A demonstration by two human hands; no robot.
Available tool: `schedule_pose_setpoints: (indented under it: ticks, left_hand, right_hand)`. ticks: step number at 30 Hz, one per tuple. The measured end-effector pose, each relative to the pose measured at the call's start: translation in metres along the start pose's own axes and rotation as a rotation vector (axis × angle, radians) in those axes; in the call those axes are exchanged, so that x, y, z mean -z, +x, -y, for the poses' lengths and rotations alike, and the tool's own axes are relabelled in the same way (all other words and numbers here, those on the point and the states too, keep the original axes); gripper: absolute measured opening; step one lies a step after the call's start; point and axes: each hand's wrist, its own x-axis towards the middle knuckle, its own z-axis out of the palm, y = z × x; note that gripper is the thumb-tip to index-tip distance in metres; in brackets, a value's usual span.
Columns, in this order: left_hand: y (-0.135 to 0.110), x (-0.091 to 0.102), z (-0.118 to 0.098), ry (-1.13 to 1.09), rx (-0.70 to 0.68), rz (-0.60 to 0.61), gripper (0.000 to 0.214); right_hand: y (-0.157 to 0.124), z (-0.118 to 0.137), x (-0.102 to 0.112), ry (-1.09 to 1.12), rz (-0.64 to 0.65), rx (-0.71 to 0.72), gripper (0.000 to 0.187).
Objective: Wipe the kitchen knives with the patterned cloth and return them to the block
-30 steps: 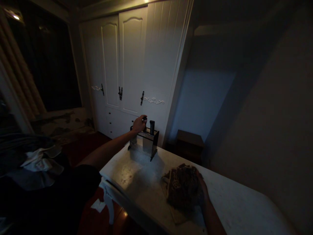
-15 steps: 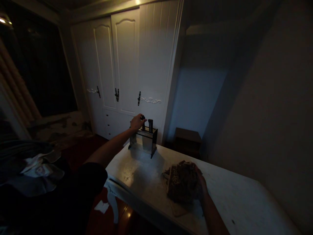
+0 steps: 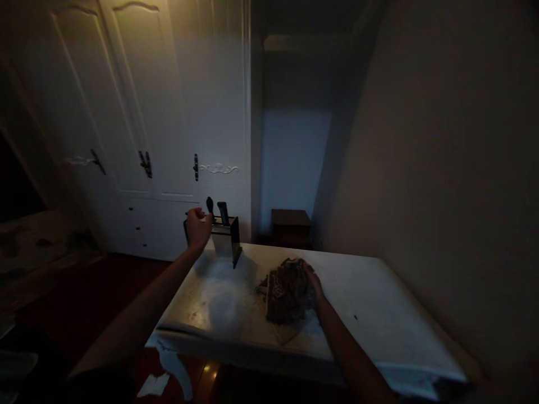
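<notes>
At the table's far left end stands a knife rack [image 3: 223, 242] with dark end pieces and a paler front panel. Two black knife handles [image 3: 223, 213] stick up out of it. My left hand [image 3: 199, 227] is at the rack's left part, just left of these handles, with its fingers curled; what they hold, if anything, is hidden. A bunched brown towel [image 3: 286, 294] with a pale pattern lies on the white table [image 3: 353, 292]. My right hand [image 3: 312, 283] grips its right side, fingers partly buried in the folds.
Behind the table rises a white wardrobe [image 3: 210, 101] with dark handles. A low brown cabinet [image 3: 290, 217] stands in the corner by the right wall [image 3: 421, 140]. White paper [image 3: 154, 385] lies on the red floor near a curved table leg [image 3: 177, 370].
The view has swung right. My left hand has moved off the black knife handle to the left along the rack, uncovering that handle. The right hand stays on the towel.
</notes>
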Motion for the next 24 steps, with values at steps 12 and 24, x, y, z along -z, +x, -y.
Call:
schedule_pose_setpoints:
  ticks: [12, 24]
  left_hand:
    - [-0.238, -0.043, 0.015, -0.294, -0.053, 0.586, 0.044]
    - [-0.328, -0.052, -0.004, 0.01, -0.664, 0.815, 0.053]
  right_hand:
    - [-0.034, 0.016, 0.018, -0.142, -0.045, 0.142, 0.048]
    - [-0.087, 0.06, 0.013, -0.484, -0.156, 0.42, 0.054]
